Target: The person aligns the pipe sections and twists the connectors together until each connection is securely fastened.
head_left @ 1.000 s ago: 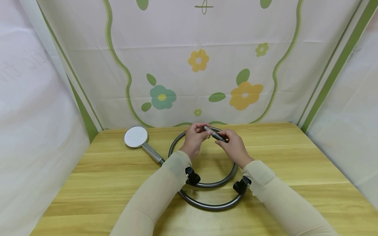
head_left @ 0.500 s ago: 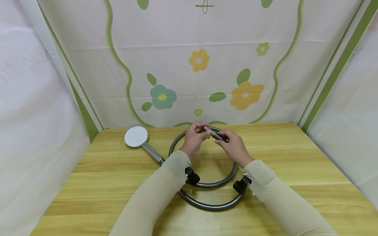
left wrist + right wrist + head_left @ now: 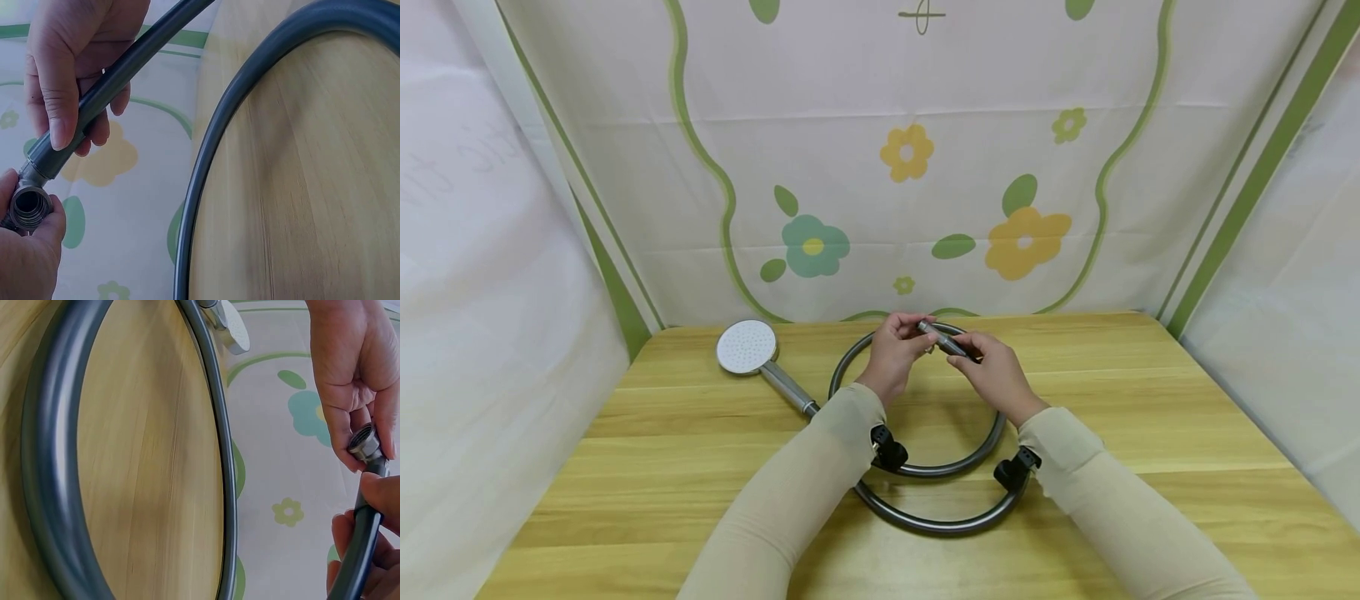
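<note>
A dark grey shower hose (image 3: 940, 527) lies coiled on the wooden table, its free end raised at the far side. The left hand (image 3: 889, 360) pinches a small silver metal fitting (image 3: 29, 206) with a round threaded opening. The right hand (image 3: 997, 377) grips the hose's end sleeve (image 3: 56, 150), with thumb and fingers on opposite sides. Sleeve and fitting meet at a silver collar; how far they are joined cannot be told. A shower head (image 3: 747, 347) with a white round face lies at the left, its grey handle running to the hose.
The wooden table (image 3: 647, 500) ends against a white cloth backdrop (image 3: 910, 75) printed with flowers. Cloth walls (image 3: 1292, 317) stand on both sides. Black wrist cameras (image 3: 1017, 469) hang under both sleeves, close above the hose loops.
</note>
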A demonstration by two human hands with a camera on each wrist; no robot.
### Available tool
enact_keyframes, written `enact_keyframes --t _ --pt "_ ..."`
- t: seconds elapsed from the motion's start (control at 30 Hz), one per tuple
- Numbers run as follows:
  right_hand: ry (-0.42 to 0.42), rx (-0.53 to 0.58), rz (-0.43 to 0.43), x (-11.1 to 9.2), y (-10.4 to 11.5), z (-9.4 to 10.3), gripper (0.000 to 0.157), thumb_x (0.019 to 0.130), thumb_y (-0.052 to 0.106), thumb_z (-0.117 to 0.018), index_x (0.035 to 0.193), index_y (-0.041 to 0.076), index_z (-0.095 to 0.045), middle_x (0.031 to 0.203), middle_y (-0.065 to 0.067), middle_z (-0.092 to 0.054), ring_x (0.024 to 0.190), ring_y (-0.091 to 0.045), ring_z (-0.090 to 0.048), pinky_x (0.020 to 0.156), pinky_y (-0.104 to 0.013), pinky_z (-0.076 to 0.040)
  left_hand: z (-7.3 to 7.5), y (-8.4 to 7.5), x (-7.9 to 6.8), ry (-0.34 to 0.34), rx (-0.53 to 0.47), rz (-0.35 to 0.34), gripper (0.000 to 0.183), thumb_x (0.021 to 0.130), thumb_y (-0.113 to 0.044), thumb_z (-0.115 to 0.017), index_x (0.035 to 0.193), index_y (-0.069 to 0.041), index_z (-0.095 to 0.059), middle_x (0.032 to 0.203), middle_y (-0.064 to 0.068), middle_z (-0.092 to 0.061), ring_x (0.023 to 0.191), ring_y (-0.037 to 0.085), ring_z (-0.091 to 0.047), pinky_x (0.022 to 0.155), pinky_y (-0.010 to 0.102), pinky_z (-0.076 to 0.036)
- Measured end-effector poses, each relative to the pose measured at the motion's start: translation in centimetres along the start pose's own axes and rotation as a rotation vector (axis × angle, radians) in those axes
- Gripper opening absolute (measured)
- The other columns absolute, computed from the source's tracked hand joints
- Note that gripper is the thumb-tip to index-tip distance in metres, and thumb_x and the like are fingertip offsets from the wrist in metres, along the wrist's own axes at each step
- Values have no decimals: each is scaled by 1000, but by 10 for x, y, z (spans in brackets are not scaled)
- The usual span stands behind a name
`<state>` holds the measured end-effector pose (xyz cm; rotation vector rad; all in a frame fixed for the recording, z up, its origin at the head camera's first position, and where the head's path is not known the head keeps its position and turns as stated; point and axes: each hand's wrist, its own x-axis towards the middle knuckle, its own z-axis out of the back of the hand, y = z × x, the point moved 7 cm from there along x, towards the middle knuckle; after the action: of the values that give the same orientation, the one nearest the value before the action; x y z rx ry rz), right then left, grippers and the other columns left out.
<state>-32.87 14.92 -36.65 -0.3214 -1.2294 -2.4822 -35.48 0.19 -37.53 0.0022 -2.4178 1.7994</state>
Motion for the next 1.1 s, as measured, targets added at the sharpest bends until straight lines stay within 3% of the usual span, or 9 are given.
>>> enact_keyframes --t 0.37,0.7,1.1 --pt "12 -22 17 1 1 0 29 94 16 -65 119 2 -64 107 -13 -67 97 -27 -64 82 -45 -53 -1 0 -1 3 -5 -10 28 88 7 -64 114 0 -56 122 13 -64 98 15 -61 81 26 -52" --pt "24 -44 23 1 2 0 30 95 15 -63 121 1 -63 109 -15 -67 98 -29 -64 83 -47 -52 -2 0 -1 17 6 -12 37 89 7 -63 123 8 -49 126 16 -61 98 14 -61 81 24 -52" --pt "64 -48 11 2 2 -1 33 98 18 -59 125 0 -61 112 -17 -65 99 -30 -63 84 -47 -51 -1 -3 -3 27 9 -14 30 90 7 -62 118 3 -53 130 21 -57 100 16 -61 81 25 -52"
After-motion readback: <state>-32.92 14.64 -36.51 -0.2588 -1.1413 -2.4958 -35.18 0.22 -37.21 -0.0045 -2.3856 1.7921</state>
